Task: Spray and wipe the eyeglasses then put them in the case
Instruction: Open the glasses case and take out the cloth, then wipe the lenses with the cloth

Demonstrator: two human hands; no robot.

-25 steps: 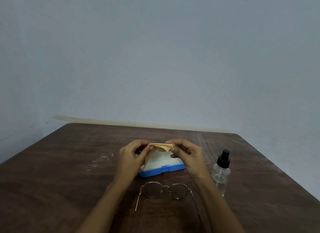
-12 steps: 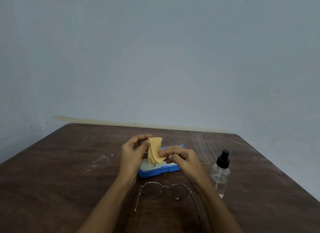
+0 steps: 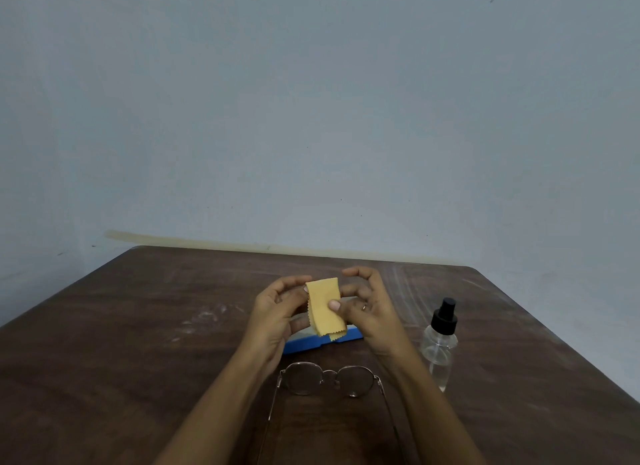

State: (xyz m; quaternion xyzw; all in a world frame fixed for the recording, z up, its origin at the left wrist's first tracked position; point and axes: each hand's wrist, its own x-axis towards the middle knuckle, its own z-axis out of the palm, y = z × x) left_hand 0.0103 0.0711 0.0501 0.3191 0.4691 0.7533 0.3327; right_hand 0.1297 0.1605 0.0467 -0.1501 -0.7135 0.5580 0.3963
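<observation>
A folded yellow cleaning cloth hangs between my two hands above the table. My left hand pinches its upper left corner. My right hand pinches its right side with the thumb on the front. Below the cloth lies the blue eyeglass case, mostly hidden by the cloth and my hands. Round metal-framed eyeglasses lie on the table in front of the case, temples open and pointing toward me. A clear spray bottle with a black cap stands to the right of my right hand.
The dark wooden table has whitish smudges at left centre. Its far edge meets a pale blue wall, and its right edge falls away beyond the bottle.
The cloth has been lifted off the case and turned from lying flat across it to hanging upright. Both hands rose and came nearer to me.
</observation>
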